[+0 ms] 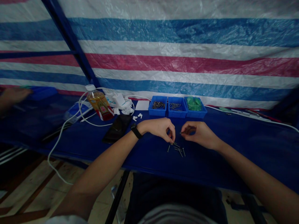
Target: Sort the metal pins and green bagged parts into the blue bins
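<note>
My left hand, with a dark band at the wrist, reaches down to a small loose pile of screws on the blue table. Its thumb and fingertips are pinched on a screw at the pile's upper edge. My right hand is raised just to the right, thumb and forefinger closed on a small dark metal piece whose exact kind is too small to tell. Behind the hands stand three blue bins: one with small dark metal parts, one with screws, one with a green plastic bag.
A drink bottle, white cables, crumpled white wrapping, white earbuds and a black pouch lie left. Pens or thin tools lie back right. Another person's blurred hand shows far left.
</note>
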`<state>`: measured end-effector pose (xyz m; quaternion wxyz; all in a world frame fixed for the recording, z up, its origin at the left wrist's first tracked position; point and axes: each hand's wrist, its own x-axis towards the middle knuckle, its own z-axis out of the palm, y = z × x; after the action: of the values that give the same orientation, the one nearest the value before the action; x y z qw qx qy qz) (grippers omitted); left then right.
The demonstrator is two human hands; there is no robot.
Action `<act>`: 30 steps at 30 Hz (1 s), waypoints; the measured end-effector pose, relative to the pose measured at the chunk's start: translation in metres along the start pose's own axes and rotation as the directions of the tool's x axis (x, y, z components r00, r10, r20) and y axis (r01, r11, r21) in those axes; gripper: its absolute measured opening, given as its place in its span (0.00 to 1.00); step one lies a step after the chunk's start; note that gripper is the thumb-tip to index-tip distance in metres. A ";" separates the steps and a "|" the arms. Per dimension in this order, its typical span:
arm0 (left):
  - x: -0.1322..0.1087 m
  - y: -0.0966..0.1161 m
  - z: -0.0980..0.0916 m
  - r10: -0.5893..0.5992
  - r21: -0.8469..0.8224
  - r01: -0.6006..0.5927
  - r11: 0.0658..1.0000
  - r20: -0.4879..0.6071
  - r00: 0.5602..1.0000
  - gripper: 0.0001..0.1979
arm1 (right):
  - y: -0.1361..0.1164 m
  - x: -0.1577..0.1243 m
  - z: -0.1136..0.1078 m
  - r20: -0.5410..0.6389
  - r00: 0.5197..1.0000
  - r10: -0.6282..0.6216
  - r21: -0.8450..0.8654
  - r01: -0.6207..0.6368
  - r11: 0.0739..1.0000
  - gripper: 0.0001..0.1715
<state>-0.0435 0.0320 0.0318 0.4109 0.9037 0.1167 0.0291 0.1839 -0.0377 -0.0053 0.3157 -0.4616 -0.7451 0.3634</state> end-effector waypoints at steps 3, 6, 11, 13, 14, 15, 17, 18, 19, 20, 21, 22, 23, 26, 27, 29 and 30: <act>-0.002 0.003 -0.003 -0.001 -0.008 0.000 1.000 -0.048 0.999 0.05 | 0.000 0.000 0.002 -0.023 1.000 0.020 0.039 -0.019 0.999 0.08; -0.004 0.001 -0.006 -0.015 -0.049 0.010 0.999 -0.103 0.995 0.05 | 0.001 0.001 0.005 -0.052 0.997 0.063 0.134 -0.056 0.989 0.08; -0.002 -0.001 -0.004 -0.107 -0.231 0.054 0.972 -0.221 0.969 0.10 | -0.005 0.003 0.007 -0.088 0.986 0.139 0.405 -0.093 0.910 0.14; -0.001 0.000 -0.003 -0.147 -0.317 0.056 0.947 -0.271 0.951 0.12 | -0.009 0.003 0.006 -0.115 0.977 0.178 0.500 -0.098 0.860 0.15; 0.000 0.002 -0.002 -0.160 -0.357 0.046 0.933 -0.297 0.941 0.12 | -0.011 0.003 0.006 -0.130 0.971 0.199 0.533 -0.100 0.840 0.16; 0.001 0.003 -0.001 -0.171 -0.395 0.030 0.918 -0.326 0.930 0.12 | -0.012 0.003 0.006 -0.145 0.966 0.216 0.557 -0.101 0.824 0.17; 0.004 0.004 0.002 -0.194 -0.465 -0.007 0.885 -0.382 0.904 0.12 | -0.013 0.003 0.005 -0.169 0.959 0.227 0.586 -0.087 0.806 0.18; 0.005 0.005 0.003 -0.205 -0.493 -0.025 0.869 -0.407 0.890 0.12 | -0.013 0.003 0.005 -0.184 0.957 0.223 0.593 -0.073 0.802 0.18; 0.007 0.004 0.005 -0.217 -0.517 -0.041 0.855 -0.428 0.877 0.12 | -0.012 0.003 0.006 -0.199 0.956 0.213 0.596 -0.054 0.801 0.18; 0.008 0.004 0.006 -0.228 -0.536 -0.054 0.843 -0.446 0.865 0.12 | -0.011 0.003 0.006 -0.217 0.955 0.201 0.595 -0.034 0.803 0.19; 0.010 0.003 0.008 -0.240 -0.554 -0.065 0.830 -0.460 0.855 0.12 | -0.011 0.004 0.006 -0.237 0.953 0.188 0.587 -0.014 0.809 0.18; 0.011 0.002 0.010 -0.250 -0.573 -0.076 0.816 -0.469 0.847 0.13 | -0.010 0.004 0.006 -0.260 0.949 0.177 0.575 0.005 0.818 0.18; 0.013 0.001 0.012 -0.261 -0.595 -0.088 0.799 -0.474 0.841 0.13 | -0.009 0.004 0.006 -0.283 0.944 0.168 0.559 0.020 0.829 0.18; 0.017 -0.002 0.017 -0.300 -0.681 -0.122 0.722 -0.468 0.831 0.14 | -0.009 0.006 0.005 -0.337 0.929 0.155 0.505 0.039 0.862 0.18; 0.018 -0.003 0.018 -0.314 -0.708 -0.134 0.694 -0.465 0.828 0.15 | -0.009 0.006 0.005 -0.344 0.926 0.153 0.493 0.040 0.869 0.18; 0.021 -0.004 0.021 -0.341 -0.747 -0.160 0.645 -0.469 0.815 0.16 | -0.009 0.007 0.004 -0.341 0.928 0.148 0.481 0.037 0.876 0.17; 0.023 -0.005 0.023 -0.352 -0.759 -0.171 0.629 -0.473 0.808 0.16 | -0.009 0.007 0.004 -0.336 0.931 0.146 0.479 0.036 0.877 0.17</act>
<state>-0.0192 0.0233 0.0123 0.7012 0.5767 0.2603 0.3286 0.1738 -0.0356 0.0007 0.5406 -0.4497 -0.5477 0.4534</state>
